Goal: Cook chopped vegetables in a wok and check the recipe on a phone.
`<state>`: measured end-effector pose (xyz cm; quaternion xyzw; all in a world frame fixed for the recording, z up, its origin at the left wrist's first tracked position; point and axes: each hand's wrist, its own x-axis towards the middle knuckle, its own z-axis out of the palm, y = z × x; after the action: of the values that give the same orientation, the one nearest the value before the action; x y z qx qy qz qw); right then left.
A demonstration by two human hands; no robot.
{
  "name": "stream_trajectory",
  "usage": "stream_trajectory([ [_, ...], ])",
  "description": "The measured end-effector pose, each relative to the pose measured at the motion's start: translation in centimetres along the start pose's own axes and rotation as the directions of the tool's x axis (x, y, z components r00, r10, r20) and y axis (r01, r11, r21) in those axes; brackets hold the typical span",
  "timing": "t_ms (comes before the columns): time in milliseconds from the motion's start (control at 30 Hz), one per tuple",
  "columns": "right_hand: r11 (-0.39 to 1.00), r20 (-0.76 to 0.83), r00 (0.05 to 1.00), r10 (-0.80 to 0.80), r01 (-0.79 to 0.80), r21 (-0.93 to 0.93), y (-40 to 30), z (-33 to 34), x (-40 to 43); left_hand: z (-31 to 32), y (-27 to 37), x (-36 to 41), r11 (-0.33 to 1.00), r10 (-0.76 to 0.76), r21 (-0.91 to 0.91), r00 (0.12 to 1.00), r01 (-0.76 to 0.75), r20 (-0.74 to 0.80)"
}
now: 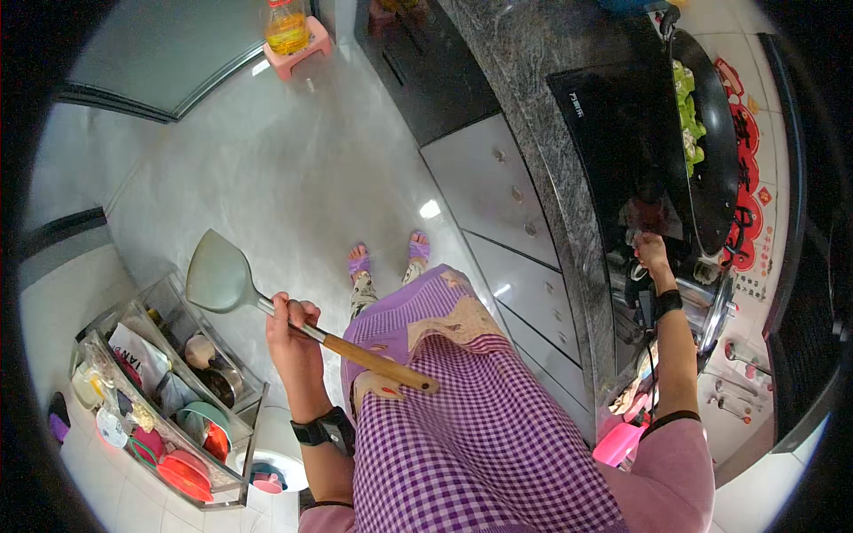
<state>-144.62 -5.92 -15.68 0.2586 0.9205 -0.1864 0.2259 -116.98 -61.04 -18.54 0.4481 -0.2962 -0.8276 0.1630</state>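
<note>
A metal wok spatula (220,273) with a wooden handle is in my left hand (293,326), its blade out to the left above the floor. My right hand (651,253) reaches over the black stovetop (606,146), fingers curled at the stove's edge near a dark reflective surface; whether it grips a knob or something else cannot be made out. Just beyond it stands a black wok (716,153) with green leafy vegetables (688,120) along its near side. A lidded metal pot (713,313) sits beside my right forearm.
Grey stone counter edge (553,180) runs above white drawers (493,180). On the left is a storage rack (233,426) holding bowls, bags and baskets. A pink stool (300,53) bears an oil bottle (286,30). Ladles (740,356) hang on the tiled wall.
</note>
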Motion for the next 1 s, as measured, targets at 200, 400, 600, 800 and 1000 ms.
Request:
stream_trajectory([
  [200, 0.994, -0.017, 0.998, -0.066, 0.064, -0.09, -0.4, -0.1, -0.4, -0.2, 0.0, 0.1, 1.0, -0.012, 0.008, 1.0, 0.012, -0.004],
  [400, 0.954, -0.025, 0.98, -0.2, 0.189, -0.232, -0.9, -0.2, -1.1, 0.0, 0.1, 0.0, 0.999, -0.028, -0.017, 1.0, 0.027, -0.012],
  [600, 0.885, -0.018, 0.94, -0.339, 0.313, -0.345, -1.0, -0.4, -1.5, 0.0, 0.3, 0.0, 0.999, -0.028, -0.02, 1.0, 0.028, 0.014],
  [800, 0.8, -0.046, 0.866, -0.498, 0.438, -0.409, 0.8, -0.6, -0.3, 0.1, 0.6, -0.1, 0.999, -0.015, -0.04, 1.0, 0.016, 0.026],
  [1000, 0.723, -0.027, 0.802, -0.596, 0.522, -0.453, 1.7, -0.9, 0.7, 0.3, 1.0, -0.2, 1.0, -0.003, -0.011, 1.0, 0.003, 0.007],
])
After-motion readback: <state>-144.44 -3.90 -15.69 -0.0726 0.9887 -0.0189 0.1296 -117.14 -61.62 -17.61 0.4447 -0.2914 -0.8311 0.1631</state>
